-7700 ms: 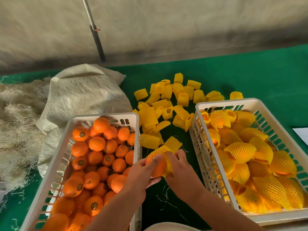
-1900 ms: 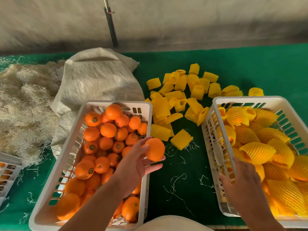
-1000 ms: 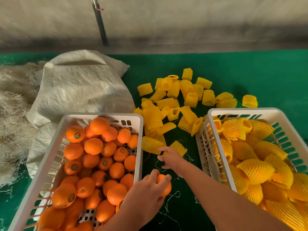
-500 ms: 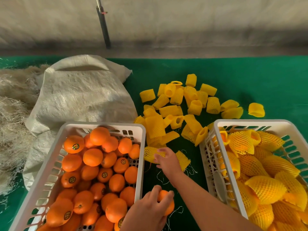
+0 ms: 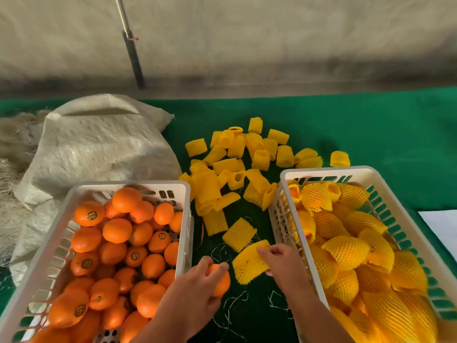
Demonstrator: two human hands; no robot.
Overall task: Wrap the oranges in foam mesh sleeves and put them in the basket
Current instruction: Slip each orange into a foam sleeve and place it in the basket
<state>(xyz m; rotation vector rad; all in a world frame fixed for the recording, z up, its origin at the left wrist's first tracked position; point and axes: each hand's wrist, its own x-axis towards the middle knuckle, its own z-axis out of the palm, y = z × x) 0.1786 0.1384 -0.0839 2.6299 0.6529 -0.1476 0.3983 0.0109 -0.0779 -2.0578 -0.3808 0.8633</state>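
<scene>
My left hand (image 5: 190,290) grips a bare orange (image 5: 220,280) between the two baskets, low over the green cloth. Beside it, my right hand (image 5: 282,262) pinches a yellow foam mesh sleeve (image 5: 249,264) by its upper edge; the sleeve hangs just right of the orange, apart from it. The white basket on the left (image 5: 184,219) is full of bare oranges. The white basket on the right (image 5: 279,219) holds several oranges in yellow sleeves.
A pile of loose yellow sleeves (image 5: 237,169) lies on the green cloth (image 5: 371,134) behind my hands, one flat sleeve (image 5: 238,233) nearest. A white woven sack (image 5: 99,144) and straw (image 5: 12,149) lie at the left. A white sheet (image 5: 442,226) sits at the right edge.
My right hand picked up a sleeve from the near edge of the pile and drew it back toward the orange. My left hand stayed put with the orange.
</scene>
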